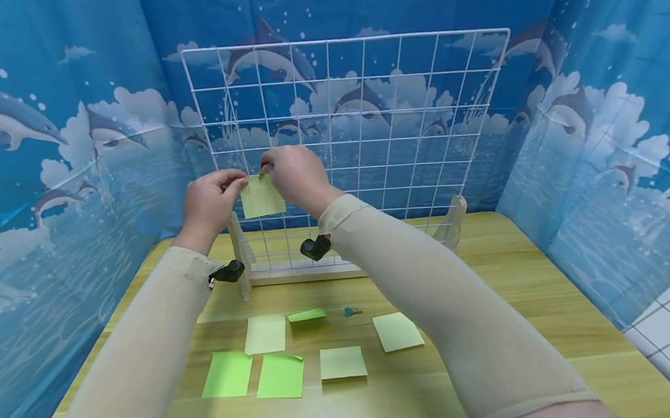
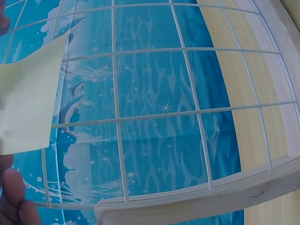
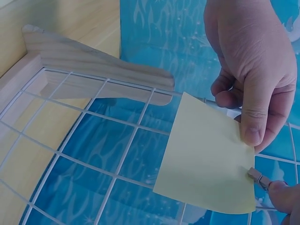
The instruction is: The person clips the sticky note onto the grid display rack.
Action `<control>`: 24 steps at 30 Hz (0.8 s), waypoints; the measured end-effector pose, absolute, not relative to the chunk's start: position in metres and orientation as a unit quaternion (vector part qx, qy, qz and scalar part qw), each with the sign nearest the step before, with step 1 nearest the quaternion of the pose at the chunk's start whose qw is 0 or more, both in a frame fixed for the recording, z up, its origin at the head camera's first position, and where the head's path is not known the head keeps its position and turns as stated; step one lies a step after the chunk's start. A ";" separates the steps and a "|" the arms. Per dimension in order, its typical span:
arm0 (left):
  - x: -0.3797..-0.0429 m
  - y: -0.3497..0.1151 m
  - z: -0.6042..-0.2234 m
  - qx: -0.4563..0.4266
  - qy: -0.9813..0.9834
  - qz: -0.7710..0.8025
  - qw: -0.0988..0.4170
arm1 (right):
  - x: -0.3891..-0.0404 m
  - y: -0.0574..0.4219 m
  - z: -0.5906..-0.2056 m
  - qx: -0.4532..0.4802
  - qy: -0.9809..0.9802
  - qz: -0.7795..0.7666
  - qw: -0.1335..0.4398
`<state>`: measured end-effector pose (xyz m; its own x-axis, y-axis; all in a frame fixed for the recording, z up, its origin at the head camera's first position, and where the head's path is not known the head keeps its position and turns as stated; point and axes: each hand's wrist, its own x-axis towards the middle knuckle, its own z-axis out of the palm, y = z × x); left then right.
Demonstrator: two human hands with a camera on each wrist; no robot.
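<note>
A pale yellow sticky note (image 1: 263, 197) is held up against the white wire grid panel (image 1: 363, 78), near its left side. My left hand (image 1: 207, 202) pinches the note's upper left corner between thumb and fingers. At the note's top edge, my right hand (image 1: 297, 176) pinches a small wooden clothespin (image 3: 258, 178). In the right wrist view the clothespin's tip overlaps the note by its edge. The left wrist view shows the note (image 2: 28, 108) in front of the grid wires, with a few fingertips at the left border.
Pale yellow notes (image 1: 265, 334) and bright green notes (image 1: 280, 376) lie on the wooden table (image 1: 500, 353), one green note (image 1: 306, 315) folded up. A small teal-ended piece (image 1: 351, 311) lies near them. Wooden feet (image 1: 456, 222) support the grid; a blue dolphin curtain (image 1: 354, 4) hangs behind.
</note>
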<state>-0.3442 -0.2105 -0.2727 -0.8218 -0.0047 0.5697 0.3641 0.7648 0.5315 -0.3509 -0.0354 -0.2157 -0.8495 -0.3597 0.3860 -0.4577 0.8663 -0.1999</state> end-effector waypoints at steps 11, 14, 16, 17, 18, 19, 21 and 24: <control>-0.345 -0.211 -0.273 -0.100 -0.898 -0.322 0.283 | -0.350 -0.034 -0.218 0.227 -0.950 0.129 0.174; -0.345 -0.211 -0.274 -0.098 -0.899 -0.320 0.282 | -0.350 -0.034 -0.218 0.225 -0.951 0.123 0.175; -0.345 -0.211 -0.274 -0.098 -0.899 -0.320 0.284 | -0.351 -0.034 -0.219 0.224 -0.951 0.123 0.175; -0.345 -0.210 -0.274 -0.098 -0.898 -0.320 0.285 | -0.351 -0.034 -0.219 0.224 -0.951 0.123 0.175; -0.345 -0.210 -0.274 -0.098 -0.898 -0.321 0.285 | -0.351 -0.034 -0.219 0.224 -0.951 0.122 0.175; -0.345 -0.210 -0.274 -0.098 -0.897 -0.322 0.286 | -0.351 -0.034 -0.219 0.225 -0.951 0.122 0.175; -0.345 -0.210 -0.274 -0.097 -0.897 -0.323 0.285 | -0.352 -0.033 -0.220 0.224 -0.951 0.121 0.174; -0.345 -0.211 -0.274 -0.096 -0.898 -0.324 0.284 | -0.352 -0.034 -0.219 0.220 -0.953 0.120 0.171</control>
